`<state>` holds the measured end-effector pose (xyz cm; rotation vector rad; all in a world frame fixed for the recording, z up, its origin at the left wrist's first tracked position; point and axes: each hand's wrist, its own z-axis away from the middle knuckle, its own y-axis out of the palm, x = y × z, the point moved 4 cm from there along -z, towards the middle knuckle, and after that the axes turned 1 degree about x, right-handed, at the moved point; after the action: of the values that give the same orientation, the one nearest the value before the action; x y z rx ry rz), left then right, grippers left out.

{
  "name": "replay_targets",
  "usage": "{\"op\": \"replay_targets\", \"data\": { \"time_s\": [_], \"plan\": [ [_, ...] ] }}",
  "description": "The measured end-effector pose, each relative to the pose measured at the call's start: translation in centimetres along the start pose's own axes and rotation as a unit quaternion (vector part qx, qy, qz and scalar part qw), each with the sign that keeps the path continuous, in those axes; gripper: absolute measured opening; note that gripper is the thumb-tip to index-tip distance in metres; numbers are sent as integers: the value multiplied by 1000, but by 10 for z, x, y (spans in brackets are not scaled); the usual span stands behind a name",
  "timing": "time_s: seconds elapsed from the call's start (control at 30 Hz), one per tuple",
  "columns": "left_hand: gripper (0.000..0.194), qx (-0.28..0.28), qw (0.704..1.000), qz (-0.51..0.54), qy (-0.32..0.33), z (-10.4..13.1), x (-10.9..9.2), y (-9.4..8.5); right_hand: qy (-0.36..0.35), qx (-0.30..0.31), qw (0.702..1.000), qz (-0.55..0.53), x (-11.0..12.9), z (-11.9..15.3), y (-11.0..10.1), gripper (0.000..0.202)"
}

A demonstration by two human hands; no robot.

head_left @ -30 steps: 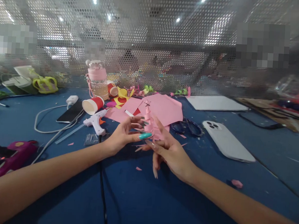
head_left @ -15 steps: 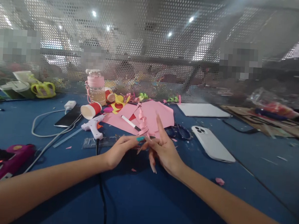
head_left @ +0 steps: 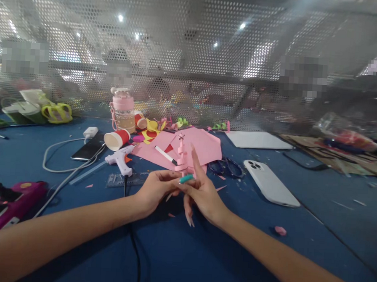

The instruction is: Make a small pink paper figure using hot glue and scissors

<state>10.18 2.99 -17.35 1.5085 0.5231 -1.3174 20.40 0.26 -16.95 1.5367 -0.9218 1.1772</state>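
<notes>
A curled pink paper strip (head_left: 181,156) rises in loose coils from between my fingertips, in front of the pink paper sheets (head_left: 204,144). My left hand (head_left: 156,189) pinches its lower end, thumb with a teal nail on top. Close against it, my right hand (head_left: 206,198) also grips the strip's base between thumb and fingers, its index finger pointing up and the other fingers hanging down. The exact grip points are hidden behind the fingers. Just behind lie a white marker (head_left: 165,155) and dark blue scissors (head_left: 228,166).
Left of my hands are a glue gun (head_left: 120,158), a red paper cup (head_left: 116,139), a dark phone (head_left: 88,147) and a purple power strip (head_left: 17,199). A pink-lidded bottle (head_left: 124,112) stands behind. On the right lie a white phone (head_left: 271,183) and a white sheet (head_left: 258,140).
The curled strip now stands more upright and shows more clearly above my fingers. My left thumb has slid right, nearer my right hand. The whole view has shifted slightly.
</notes>
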Motion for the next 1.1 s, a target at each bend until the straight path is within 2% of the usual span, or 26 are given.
{"op": "replay_targets", "data": {
  "time_s": [0.13,0.23,0.47,0.6,0.7,0.77,0.9,1.1],
  "plan": [
    [21,-32,999,-4,-13,1,-1,-2,16,8,1000,23,-1,-1,0,103],
    [23,-36,999,5,2,0,-4,-4,36,6,999,35,-4,-2,-2,102],
    [26,-41,999,-3,17,-6,-9,-10,-11,-119,987,103,-1,0,-18,56],
    [26,-19,999,-22,13,-8,-8,-11,-7,-129,981,147,4,1,-25,44],
    [26,-1,999,-33,8,-7,-7,-11,-34,-143,975,168,7,-1,-32,37],
    [26,2,999,-34,6,-7,-8,-12,-40,-137,974,178,8,-2,-35,32],
    [25,11,999,-37,1,-6,-8,-10,-32,-88,977,191,6,-4,-32,23],
    [24,13,999,-38,5,-7,-8,-10,-65,-59,966,244,8,-1,-28,23]
  ]
}}
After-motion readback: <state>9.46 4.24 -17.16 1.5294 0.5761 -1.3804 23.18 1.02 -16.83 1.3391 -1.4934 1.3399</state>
